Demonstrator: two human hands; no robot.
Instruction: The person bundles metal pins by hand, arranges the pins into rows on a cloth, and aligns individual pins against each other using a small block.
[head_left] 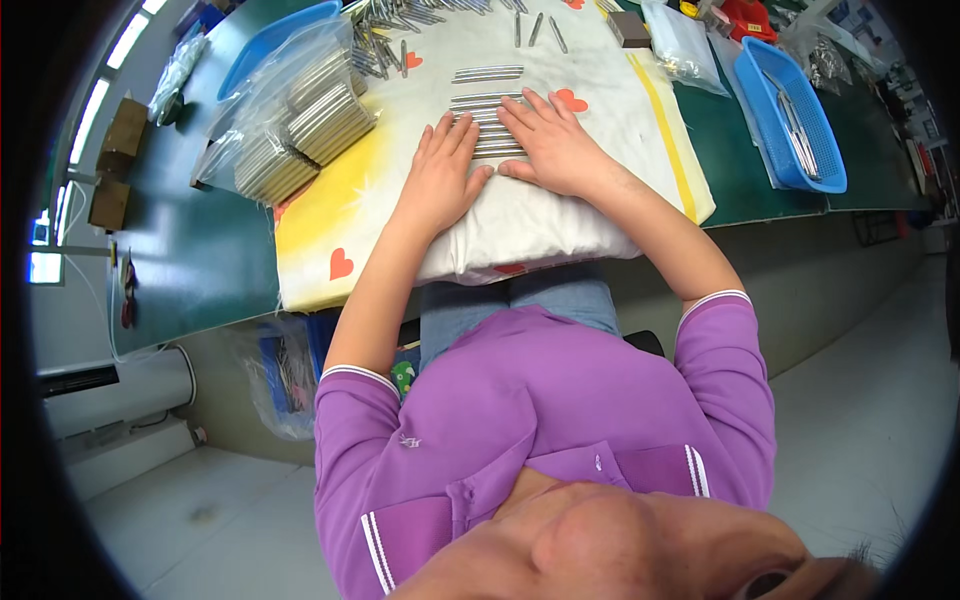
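Observation:
Several slim, shiny metal rods [488, 118] lie side by side on the white cloth in front of me. My left hand [438, 182] rests flat at their left ends, fingers stretched forward. At the right ends, my right hand [562, 152] lies palm down, its fingers slightly spread and covering some rod tips. Neither hand grips anything. A small separate group of rods [488, 74] sits just beyond the main row.
A padded white cloth [560, 232] with hearts covers the green table [190, 265]. Bundled rods in clear plastic [330, 125] stand left. Loose metal pieces [400, 20] pile up at the back. A blue basket [833, 160] holds metal tools, right. A dark block [628, 30] stands far right.

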